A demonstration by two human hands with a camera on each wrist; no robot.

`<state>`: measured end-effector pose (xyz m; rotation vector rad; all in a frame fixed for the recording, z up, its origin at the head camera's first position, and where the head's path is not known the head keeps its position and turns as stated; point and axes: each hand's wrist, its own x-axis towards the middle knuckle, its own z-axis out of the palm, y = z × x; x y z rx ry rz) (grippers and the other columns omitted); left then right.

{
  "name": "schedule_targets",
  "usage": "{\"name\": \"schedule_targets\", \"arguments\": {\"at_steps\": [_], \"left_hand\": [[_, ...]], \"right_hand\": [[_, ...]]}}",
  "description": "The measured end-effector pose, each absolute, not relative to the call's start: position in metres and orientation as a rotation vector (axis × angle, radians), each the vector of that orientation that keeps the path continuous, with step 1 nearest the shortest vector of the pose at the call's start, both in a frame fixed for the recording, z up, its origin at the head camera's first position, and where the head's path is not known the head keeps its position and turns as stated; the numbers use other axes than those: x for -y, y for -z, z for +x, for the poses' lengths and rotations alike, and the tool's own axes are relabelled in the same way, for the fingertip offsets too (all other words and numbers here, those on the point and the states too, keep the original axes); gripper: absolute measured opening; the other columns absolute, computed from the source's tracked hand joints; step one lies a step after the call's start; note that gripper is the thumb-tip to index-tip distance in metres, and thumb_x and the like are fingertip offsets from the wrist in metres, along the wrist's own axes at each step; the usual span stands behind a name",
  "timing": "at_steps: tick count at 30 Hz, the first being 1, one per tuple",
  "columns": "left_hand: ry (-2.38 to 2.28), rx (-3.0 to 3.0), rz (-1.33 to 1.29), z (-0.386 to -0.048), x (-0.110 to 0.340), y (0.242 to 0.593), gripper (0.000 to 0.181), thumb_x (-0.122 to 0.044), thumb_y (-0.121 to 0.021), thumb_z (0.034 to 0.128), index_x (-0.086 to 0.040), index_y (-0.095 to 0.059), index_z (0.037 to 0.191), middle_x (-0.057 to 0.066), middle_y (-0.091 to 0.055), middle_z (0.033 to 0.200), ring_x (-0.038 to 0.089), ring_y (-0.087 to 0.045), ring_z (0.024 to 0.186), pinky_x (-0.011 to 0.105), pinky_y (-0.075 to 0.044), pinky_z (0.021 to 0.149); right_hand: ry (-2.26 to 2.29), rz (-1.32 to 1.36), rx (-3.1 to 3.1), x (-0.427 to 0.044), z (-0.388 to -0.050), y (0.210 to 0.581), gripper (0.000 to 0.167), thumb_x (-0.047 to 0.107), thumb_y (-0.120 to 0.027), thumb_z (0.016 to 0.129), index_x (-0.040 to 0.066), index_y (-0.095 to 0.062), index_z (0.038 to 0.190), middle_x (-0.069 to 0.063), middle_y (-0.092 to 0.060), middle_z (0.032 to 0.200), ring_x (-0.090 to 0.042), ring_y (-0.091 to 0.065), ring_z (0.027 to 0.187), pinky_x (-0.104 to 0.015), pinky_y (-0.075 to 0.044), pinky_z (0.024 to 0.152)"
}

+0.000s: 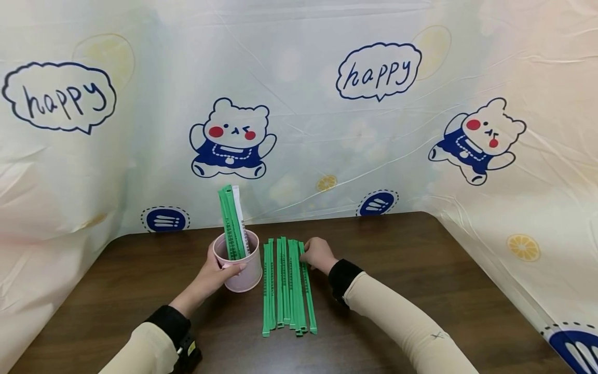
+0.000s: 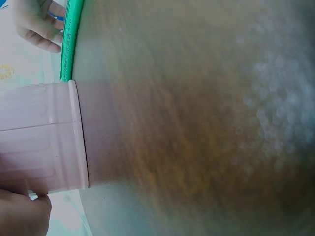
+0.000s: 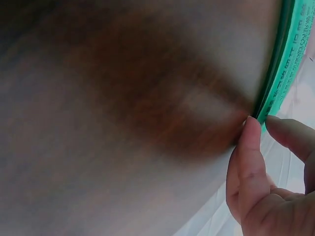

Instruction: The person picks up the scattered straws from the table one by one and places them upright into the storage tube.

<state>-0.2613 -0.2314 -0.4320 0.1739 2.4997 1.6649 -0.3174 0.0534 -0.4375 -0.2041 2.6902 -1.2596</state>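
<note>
My left hand (image 1: 208, 280) grips a pale pink cup (image 1: 247, 280) on the table, thumb across its near side and the other fingers mostly hidden. In it stand several slim green packets (image 1: 232, 223) and a white one (image 1: 242, 221), leaning left. To the cup's right, long thin green packets (image 1: 280, 285) with dark printing lie side by side. At the far end of the rightmost green packet (image 1: 308, 298), my right hand (image 1: 319, 254) pinches it. In the right wrist view, thumb and finger flank the end of a green packet (image 3: 285, 69).
Everything stands on a dark brown wooden table (image 1: 397, 249) with rounded far corners. Behind and beside it hangs a pale cloth (image 1: 308, 156) printed with bears, lemon slices and "happy" bubbles. Dark bands (image 1: 345, 280) circle both wrists over cream sleeves.
</note>
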Motion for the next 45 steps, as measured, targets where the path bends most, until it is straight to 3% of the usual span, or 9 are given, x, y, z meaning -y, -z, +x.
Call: {"name": "schedule_targets", "arguments": {"at_steps": [4,6,9,11,15,28,33,39,45], "left_hand": [[-1.669,-2.498,0.178,-0.261,0.232,0.432,0.105,-0.023,-0.067,0.093,-0.008,0.012,0.16,0.027,-0.009,0.165,0.048,-0.02,0.151,0.07,-0.022,0.121],[-1.671,-2.497,0.18,-0.261,0.232,0.432,0.105,-0.023,-0.067,0.093,-0.008,0.012,0.16,0.027,-0.009,0.165,0.048,-0.02,0.151,0.07,-0.022,0.121],[-1.679,-2.495,0.188,-0.261,0.232,0.432,0.104,-0.023,-0.067,0.0929,-0.007,0.012,0.16,0.028,-0.009,0.165,0.048,-0.02,0.15,0.071,-0.022,0.121],[-1.688,-2.491,0.19,-0.26,0.232,0.432,0.104,-0.023,-0.067,0.0928,-0.007,0.011,0.16,0.027,-0.009,0.165,0.048,-0.021,0.15,0.07,-0.023,0.121],[-1.713,-2.475,0.191,-0.26,0.232,0.433,0.103,-0.021,-0.067,0.0928,-0.007,0.01,0.16,0.027,-0.009,0.164,0.047,-0.022,0.148,0.069,-0.025,0.121],[-1.687,-2.484,0.19,-0.262,0.231,0.434,0.105,-0.022,-0.068,0.0932,-0.007,0.012,0.16,0.027,-0.009,0.165,0.047,-0.022,0.149,0.069,-0.024,0.121],[-1.68,-2.498,0.195,-0.262,0.232,0.434,0.104,-0.022,-0.067,0.0932,-0.007,0.011,0.16,0.028,-0.009,0.165,0.047,-0.02,0.151,0.069,-0.022,0.122],[-1.672,-2.508,0.183,-0.262,0.233,0.434,0.104,-0.023,-0.068,0.0931,-0.007,0.01,0.16,0.028,-0.01,0.165,0.047,-0.02,0.152,0.068,-0.021,0.123],[-1.676,-2.502,0.188,-0.261,0.233,0.434,0.104,-0.023,-0.067,0.093,-0.007,0.01,0.16,0.028,-0.01,0.165,0.048,-0.02,0.151,0.069,-0.02,0.123]], "right_hand": [[1.24,-0.184,-2.702,-0.051,-0.318,0.437,0.057,-0.001,-0.067,0.092,0.02,-0.02,0.068,0.004,-0.02,0.057,-0.013,-0.04,0.046,-0.026,-0.035,0.053],[1.234,-0.173,-2.711,-0.051,-0.318,0.437,0.041,-0.001,-0.068,0.092,0.012,-0.038,0.066,0.001,-0.037,0.061,-0.014,-0.045,0.048,-0.026,-0.039,0.054],[1.216,-0.153,-2.716,-0.05,-0.318,0.437,0.008,0.0,-0.068,0.093,-0.007,-0.065,0.095,-0.018,-0.064,0.085,-0.02,-0.058,0.055,-0.027,-0.05,0.059],[1.214,-0.138,-2.721,-0.05,-0.317,0.437,0.035,0.001,-0.068,0.093,-0.01,-0.063,0.125,-0.027,-0.068,0.115,-0.026,-0.067,0.064,-0.03,-0.057,0.065],[1.215,-0.11,-2.711,-0.05,-0.317,0.438,0.042,0.001,-0.068,0.093,-0.009,-0.059,0.133,-0.029,-0.062,0.134,-0.029,-0.069,0.07,-0.033,-0.059,0.069],[1.339,-0.157,-2.664,-0.064,-0.336,0.416,0.045,0.001,-0.064,0.096,-0.006,-0.054,0.14,-0.026,-0.062,0.132,-0.033,-0.068,0.088,-0.036,-0.058,0.07],[1.311,-0.363,-2.817,-0.061,-0.344,0.375,0.044,0.002,-0.061,0.097,-0.007,-0.053,0.14,-0.019,-0.066,0.105,-0.022,-0.059,0.076,-0.028,-0.047,0.07],[1.536,-0.489,-2.859,-0.041,-0.347,0.317,0.047,0.004,-0.059,0.1,-0.001,-0.047,0.146,-0.019,-0.061,0.118,-0.03,-0.062,0.108,-0.036,-0.053,0.088],[1.837,-0.631,-2.864,-0.009,-0.34,0.273,0.046,0.005,-0.06,0.101,0.0,-0.047,0.145,-0.02,-0.063,0.118,-0.031,-0.063,0.112,-0.038,-0.056,0.093]]}}
